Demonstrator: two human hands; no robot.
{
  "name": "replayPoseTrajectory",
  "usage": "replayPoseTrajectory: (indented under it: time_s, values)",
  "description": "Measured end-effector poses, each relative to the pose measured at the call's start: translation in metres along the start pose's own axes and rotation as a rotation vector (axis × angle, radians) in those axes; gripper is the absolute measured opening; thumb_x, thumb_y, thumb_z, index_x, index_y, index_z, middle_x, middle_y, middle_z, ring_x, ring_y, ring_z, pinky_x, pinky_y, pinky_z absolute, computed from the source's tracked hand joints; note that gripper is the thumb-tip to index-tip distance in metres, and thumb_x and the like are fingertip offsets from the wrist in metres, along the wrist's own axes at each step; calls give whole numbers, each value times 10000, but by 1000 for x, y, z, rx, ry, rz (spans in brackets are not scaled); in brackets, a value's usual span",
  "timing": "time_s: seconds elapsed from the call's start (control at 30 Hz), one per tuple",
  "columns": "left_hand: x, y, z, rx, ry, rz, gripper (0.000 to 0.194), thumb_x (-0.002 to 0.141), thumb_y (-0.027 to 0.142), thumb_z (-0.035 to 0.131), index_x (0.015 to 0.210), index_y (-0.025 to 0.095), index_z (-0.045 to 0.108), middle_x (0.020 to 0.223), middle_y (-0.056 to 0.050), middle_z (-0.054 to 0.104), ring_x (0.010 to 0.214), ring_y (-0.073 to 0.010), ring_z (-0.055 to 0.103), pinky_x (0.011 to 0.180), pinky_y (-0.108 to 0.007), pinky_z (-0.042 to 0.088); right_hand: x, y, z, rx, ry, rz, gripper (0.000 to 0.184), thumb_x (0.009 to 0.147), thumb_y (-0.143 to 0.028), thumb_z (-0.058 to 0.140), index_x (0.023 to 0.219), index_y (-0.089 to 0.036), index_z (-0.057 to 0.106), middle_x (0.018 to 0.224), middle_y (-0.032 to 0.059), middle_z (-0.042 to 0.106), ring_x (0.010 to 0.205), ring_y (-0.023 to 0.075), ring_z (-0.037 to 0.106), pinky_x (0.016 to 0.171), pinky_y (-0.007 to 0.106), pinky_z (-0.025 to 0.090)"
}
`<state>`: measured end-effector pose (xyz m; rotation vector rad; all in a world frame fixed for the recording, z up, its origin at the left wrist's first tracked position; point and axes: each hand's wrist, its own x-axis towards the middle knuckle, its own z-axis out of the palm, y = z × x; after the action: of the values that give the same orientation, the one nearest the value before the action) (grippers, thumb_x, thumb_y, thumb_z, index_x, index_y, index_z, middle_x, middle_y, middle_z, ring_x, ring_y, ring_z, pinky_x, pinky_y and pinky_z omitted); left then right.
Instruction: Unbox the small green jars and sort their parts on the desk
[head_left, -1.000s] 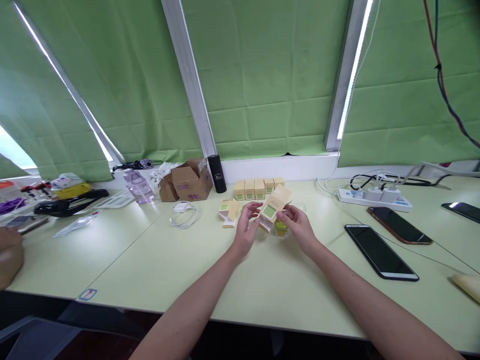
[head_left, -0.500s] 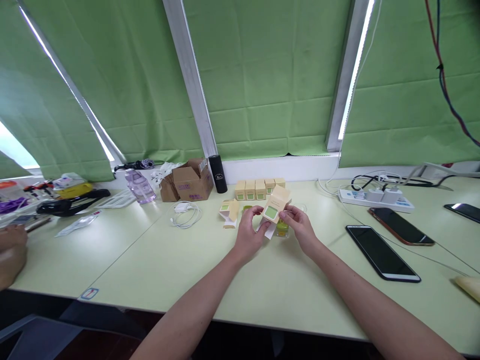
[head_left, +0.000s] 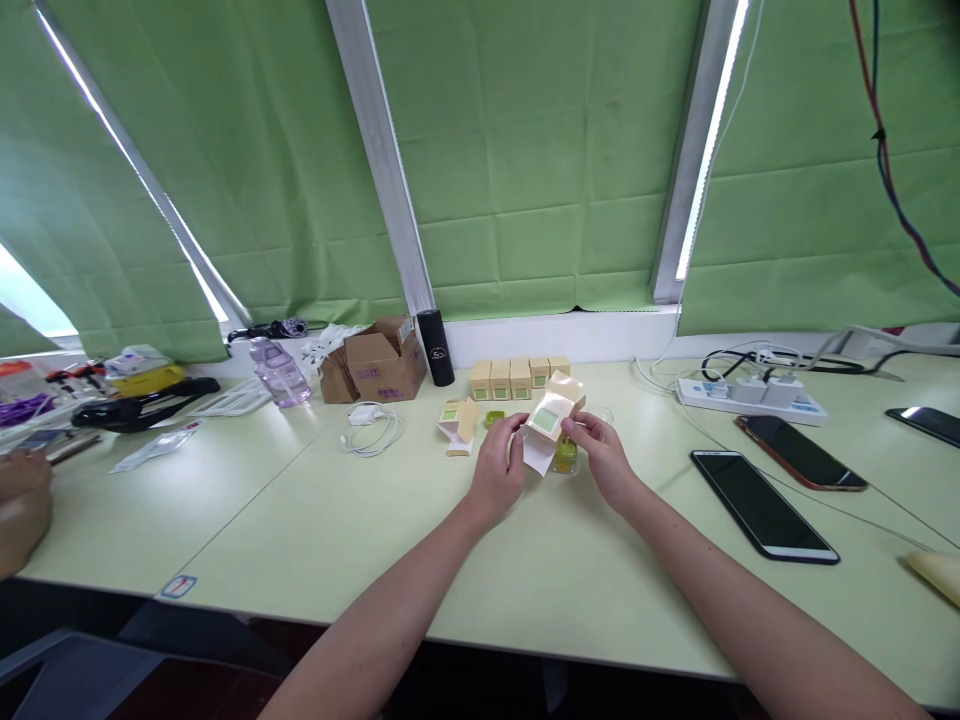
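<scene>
Between my hands is a small tan cardboard box [head_left: 553, 413] with a green square on its face, tilted, its flaps open at both ends. My left hand [head_left: 499, 468] grips its left edge, and my right hand [head_left: 602, 455] pinches its right side. Just behind the box, partly hidden, a yellow-green item in clear plastic [head_left: 566, 456] rests on the table. Another small green item [head_left: 494, 418] lies beyond my left fingers. To the left stands a second opened tan box [head_left: 457, 425]. Several closed tan boxes [head_left: 500, 380] form a row at the back.
A white cable [head_left: 371, 430], a brown carton [head_left: 384, 362], a black cylinder [head_left: 435, 348] and a purple bottle [head_left: 279, 372] stand or lie to the left. On the right are a phone [head_left: 763, 507], another phone [head_left: 801, 453] and a power strip [head_left: 750, 397]. Another person's hand [head_left: 24, 510] is at far left.
The held box has tilted slightly, and a white flap now shows at its lower end. My left hand has shifted its grip along the box's left side, uncovering the small green item behind.
</scene>
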<state>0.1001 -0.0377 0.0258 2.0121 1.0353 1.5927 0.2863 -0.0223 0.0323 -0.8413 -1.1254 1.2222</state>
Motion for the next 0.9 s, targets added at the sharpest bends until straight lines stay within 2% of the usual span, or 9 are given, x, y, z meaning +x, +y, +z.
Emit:
replayPoseTrajectory:
  time_s: [0.1,0.27,0.43,0.6,0.73,0.9]
  values:
    - [0,-1,1,41,8,-18,305,1052,350,470,1299,248,616,1225,-106,686,1144,-283,625,996,-433,468,0,0,1,17,1,11,566,649,-667,865,965,-230,692,926,81,803,940,307,745,869,426,569]
    - [2,4,3,40,15,-90,230,997,309,578,1216,241,600,1189,-82,694,1104,-247,638,968,-396,489,-1,2,3,-5,-45,15,572,669,-662,862,991,-234,663,951,77,806,950,302,754,867,414,571]
    - [3,8,2,-4,-7,-164,291,921,278,673,1198,239,593,1192,-74,696,1105,-237,635,976,-386,485,-1,1,4,-9,-44,23,606,660,-676,862,1021,-232,664,988,88,812,953,301,764,864,402,578]
    - [2,9,2,-48,-58,-183,447,868,332,755,1261,240,565,1260,-94,676,1134,-256,626,979,-390,485,-2,-2,5,7,-44,36,618,657,-668,864,1041,-231,656,972,91,816,911,305,778,833,409,601]
    - [2,7,2,-118,-44,-145,424,906,417,728,1251,229,568,1236,-102,686,1138,-255,644,1000,-388,479,-2,1,5,10,-32,30,642,680,-657,853,1113,-240,626,1067,104,807,944,313,778,799,417,627]
    - [5,0,4,-299,-7,-277,461,894,517,732,1196,212,562,1137,-111,721,1046,-245,691,873,-343,529,-2,4,6,-17,-39,13,686,665,-626,878,1171,-252,605,1123,110,794,1010,312,766,843,431,638]
